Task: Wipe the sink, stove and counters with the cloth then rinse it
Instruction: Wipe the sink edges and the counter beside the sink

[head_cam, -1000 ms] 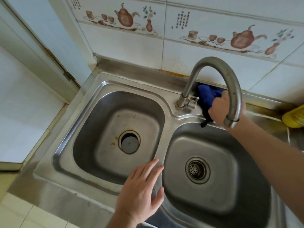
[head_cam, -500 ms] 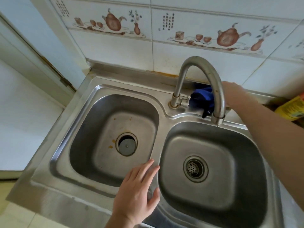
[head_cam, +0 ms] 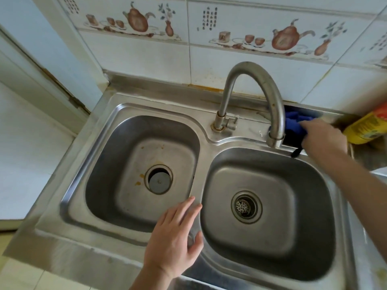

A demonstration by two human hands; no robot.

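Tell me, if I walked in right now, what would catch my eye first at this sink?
Probably the tall curved faucet arching over the steel double sink, with the right hand pressing a blue cloth onto the back ledge just behind its spout. The left hand rests flat on the divider between the two basins. A yellow bottle lies at the far right edge, beneath tiles painted with teapots.

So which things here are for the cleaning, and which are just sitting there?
For the job: cloth, held by the right hand; sink; tap; left hand resting flat on the sink.
Just lying about: yellow bottle, wall tiles.
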